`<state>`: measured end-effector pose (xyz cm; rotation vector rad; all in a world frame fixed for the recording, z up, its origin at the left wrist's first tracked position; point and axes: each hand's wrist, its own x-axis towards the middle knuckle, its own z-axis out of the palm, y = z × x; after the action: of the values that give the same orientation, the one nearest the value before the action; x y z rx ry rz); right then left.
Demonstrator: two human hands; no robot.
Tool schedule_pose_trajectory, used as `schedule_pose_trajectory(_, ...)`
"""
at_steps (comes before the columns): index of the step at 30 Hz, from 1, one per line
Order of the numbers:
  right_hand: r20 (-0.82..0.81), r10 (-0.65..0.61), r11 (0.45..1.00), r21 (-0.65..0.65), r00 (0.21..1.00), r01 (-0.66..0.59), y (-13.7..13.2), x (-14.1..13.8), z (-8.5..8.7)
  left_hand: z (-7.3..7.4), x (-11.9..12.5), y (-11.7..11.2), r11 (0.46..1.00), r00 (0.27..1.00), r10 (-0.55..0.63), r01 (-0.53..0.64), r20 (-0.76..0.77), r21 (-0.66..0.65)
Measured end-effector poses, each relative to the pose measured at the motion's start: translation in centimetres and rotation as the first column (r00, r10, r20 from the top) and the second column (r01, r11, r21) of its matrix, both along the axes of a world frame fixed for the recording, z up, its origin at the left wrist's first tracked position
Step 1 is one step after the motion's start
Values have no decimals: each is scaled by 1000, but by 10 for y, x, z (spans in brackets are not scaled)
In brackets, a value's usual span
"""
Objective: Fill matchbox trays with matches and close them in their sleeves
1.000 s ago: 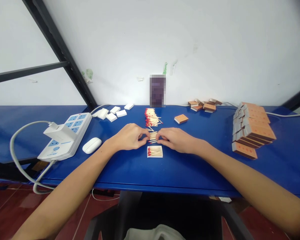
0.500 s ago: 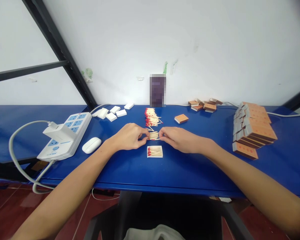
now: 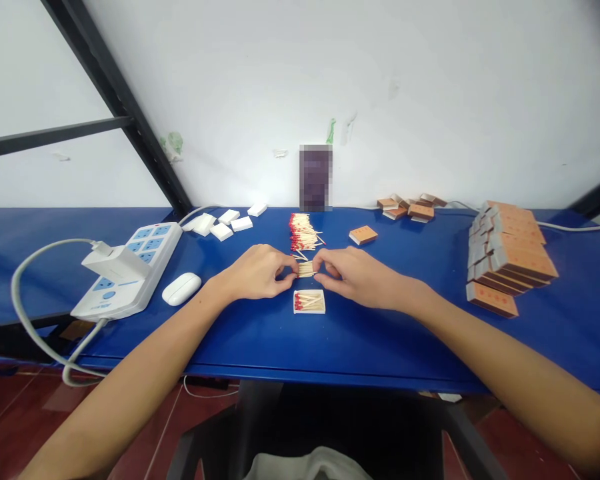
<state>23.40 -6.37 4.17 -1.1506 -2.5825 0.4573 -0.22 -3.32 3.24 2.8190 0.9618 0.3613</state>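
Observation:
A small bundle of matches (image 3: 305, 269) lies on the blue table between my hands. My left hand (image 3: 266, 272) has thumb and fingertips closed on the bundle's left end, covering the heads. At the right end, my right hand (image 3: 349, 273) pinches the tips of the sticks. Just in front of them sits a white matchbox tray (image 3: 324, 311) with red-headed matches (image 3: 307, 301) inside, heads to the left. Behind the bundle is a larger pile of loose matches (image 3: 304, 232), heads mostly to the left, with a few strays at its near edge.
White trays (image 3: 222, 232) lie at back left, near a power strip (image 3: 147, 263) with a plugged charger and a white earbud case (image 3: 181, 289). One orange sleeve (image 3: 363, 235), more sleeves (image 3: 421, 212) and stacked matchboxes (image 3: 513, 247) are on the right. A blurred dark object (image 3: 315, 178) stands against the wall.
My right hand has shifted slightly left and up, and its fingers have closed in on the bundle, which looks more compact. My left hand stays almost in place.

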Motion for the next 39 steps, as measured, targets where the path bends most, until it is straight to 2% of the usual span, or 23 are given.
schedule_pose_trajectory(2, 31, -13, 999, 53, 999, 11, 9, 1, -8, 0, 0, 0, 1000, 1000, -5, 5, 3, -4)
schedule_pose_trajectory(5, 63, 37, 996, 84, 997, -42, 18, 2, -20, -1, 0, 0, 1000, 1000, -7, 7, -11, -11)
schedule_pose_trajectory(10, 48, 22, 999, 30, 999, -24, 19, 1, -26, 0, -1, 0, 1000, 1000, 1, -2, -26, -19)
schedule_pose_trajectory(15, 56, -13, 1000, 9, 998, 12, 16, 0, -23, 2, 0, 0, 999, 1000, 5, -5, -25, -35)
schedule_pose_trajectory(19, 6, -28, 999, -17, 1000, 28, 10, 1, -14, 2, 0, 0, 999, 999, 0, -2, -44, -46)
schedule_pose_trajectory(23, -108, 83, 972, -211, 991, -104, 1, -1, -4, 1, -1, 1, 999, 999, -1, -1, -54, -44)
schedule_pose_trajectory(26, -122, 121, 953, -264, 985, -150, -3, -2, -2, 0, -1, 1, 999, 998, -1, -2, -57, -45)
schedule_pose_trajectory(31, -151, 86, 983, -147, 985, -108, 1, -3, -7, 3, 0, -1, 995, 998, -28, 23, -54, -100)
schedule_pose_trajectory(34, -198, 19, 998, -63, 980, -32, 6, -3, -12, 9, 1, -7, 990, 998, -45, 38, -48, -137)
schedule_pose_trajectory(39, -175, -60, 998, -21, 983, 57, 14, -1, -18, 19, 1, -15, 947, 998, -32, 49, 58, -316)
